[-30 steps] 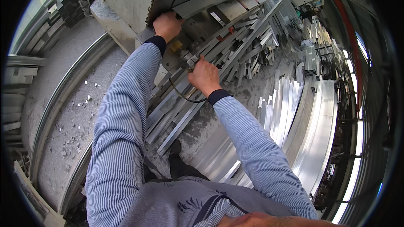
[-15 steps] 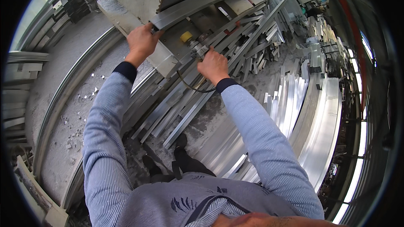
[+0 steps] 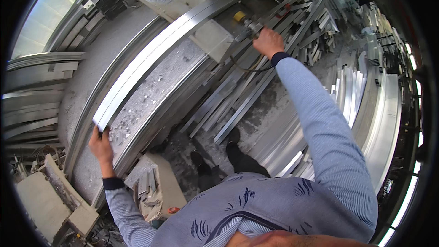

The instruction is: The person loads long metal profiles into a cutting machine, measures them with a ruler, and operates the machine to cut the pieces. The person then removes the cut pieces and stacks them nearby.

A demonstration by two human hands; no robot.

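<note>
A long, bright aluminium profile (image 3: pixel 153 57) runs from the machine at the top down to the lower left, above a bed strewn with metal chips (image 3: pixel 162 73). At its lower end, my left hand (image 3: pixel 101 147) is closed, fingers and thumb pinching the tip. My right hand (image 3: pixel 269 43) is closed around a metal fitting (image 3: pixel 250 27) on the machine, which carries a yellow round cap (image 3: pixel 239 16). A thin dark hose (image 3: pixel 244 67) loops below that fitting. The fingers of the right hand are partly hidden behind its back.
Profiles (image 3: pixel 386 123) lie stacked along the right. Loose offcuts (image 3: pixel 315 25) crowd the upper right, with longer strips (image 3: pixel 240 105) slanting toward my feet. More lengths (image 3: pixel 34 105) are piled at left. A pale box-like stand (image 3: pixel 167 178) with small pieces stands near my left forearm.
My left hand has moved down and left, drawing the profile's end out along the bed. My right hand stays at the fitting. The whole view has shifted.
</note>
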